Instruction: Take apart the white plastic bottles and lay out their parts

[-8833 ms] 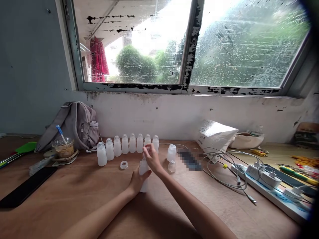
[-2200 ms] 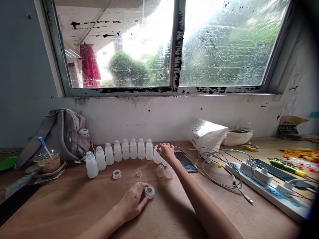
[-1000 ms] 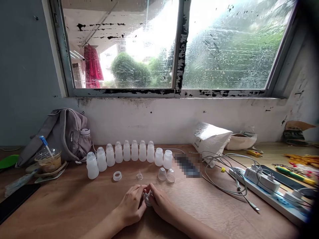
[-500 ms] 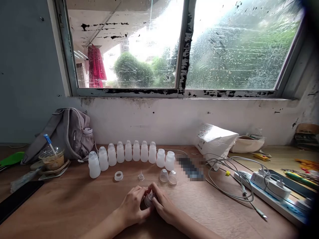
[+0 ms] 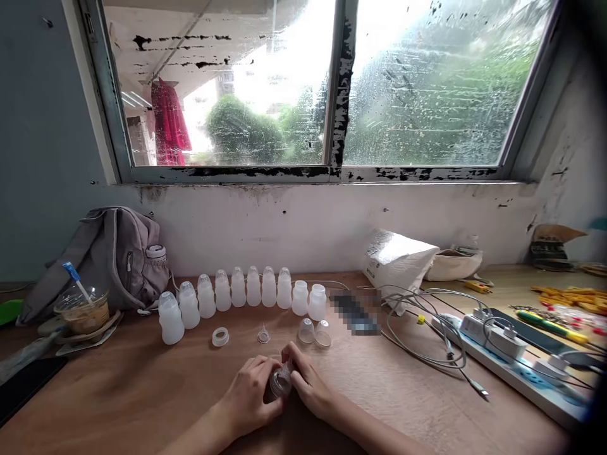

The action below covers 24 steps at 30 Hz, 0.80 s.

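Observation:
My left hand (image 5: 251,395) is wrapped round a small clear ringed part (image 5: 279,382) near the table's front. On its right side, my right hand (image 5: 308,382) pinches the same part from above, its fingers partly hiding it. Beyond the hands lie a white ring (image 5: 220,337), a clear nipple-shaped piece (image 5: 263,333) and two clear domed caps (image 5: 306,330). Farther back, several frosted bottles with clear caps (image 5: 206,296) stand in a curved row. Two bottles at its right end (image 5: 317,302) have no domed caps.
On the left are a grey backpack (image 5: 118,253), an iced drink cup (image 5: 85,309) and a black flat object (image 5: 28,388). A white bag (image 5: 398,259), looped cables (image 5: 398,341) and a power strip (image 5: 507,366) occupy the right.
The view has swung slightly to the right. The clear part between my hands has tilted, and its round end shows more. Both hands remain on it.

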Motion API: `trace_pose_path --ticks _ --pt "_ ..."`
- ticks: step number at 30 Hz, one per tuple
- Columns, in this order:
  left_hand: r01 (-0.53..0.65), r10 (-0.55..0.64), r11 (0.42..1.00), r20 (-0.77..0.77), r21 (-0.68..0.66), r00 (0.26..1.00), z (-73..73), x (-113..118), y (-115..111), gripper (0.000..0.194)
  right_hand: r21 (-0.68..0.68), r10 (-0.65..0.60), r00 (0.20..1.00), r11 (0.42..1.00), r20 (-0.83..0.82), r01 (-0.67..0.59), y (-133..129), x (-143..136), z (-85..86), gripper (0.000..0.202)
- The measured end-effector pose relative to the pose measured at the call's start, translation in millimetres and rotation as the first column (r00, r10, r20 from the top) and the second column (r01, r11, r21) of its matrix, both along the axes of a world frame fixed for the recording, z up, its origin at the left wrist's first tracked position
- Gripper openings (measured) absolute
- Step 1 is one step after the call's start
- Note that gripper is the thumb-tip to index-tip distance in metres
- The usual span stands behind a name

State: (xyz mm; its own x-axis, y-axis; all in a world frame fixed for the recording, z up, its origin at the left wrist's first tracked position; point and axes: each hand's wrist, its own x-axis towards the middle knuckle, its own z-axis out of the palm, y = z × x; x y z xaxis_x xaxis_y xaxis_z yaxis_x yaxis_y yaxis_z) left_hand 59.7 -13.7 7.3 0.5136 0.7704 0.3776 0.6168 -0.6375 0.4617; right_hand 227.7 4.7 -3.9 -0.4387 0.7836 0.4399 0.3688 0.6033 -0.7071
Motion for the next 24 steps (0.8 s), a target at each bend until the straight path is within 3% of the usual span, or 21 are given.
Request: trace_pose_path --ticks 9,14,24 --pt "-0.067 0.077 0.991 -0.091 0.117 0.993 -1.4 -3.8 0.1 0.03 0.028 -0.113 0.994 0.993 0.007 0.113 0.0 -3.8 2.1 0.017" --pt "-0.078 0.107 0.974 -0.13 0.213 0.986 0.5 -18.7 13.7 0.028 0.055 -0.158 0.987 0.986 0.03 0.156 -0.5 -4.8 3.6 0.016" --pt "-0.38 0.446 0.87 -0.173 0.313 0.878 -11.3 -62.9 48.5 0.029 0.164 -0.133 0.972 0.981 0.193 0.101 1.8 -3.4 -6.3 0.015"
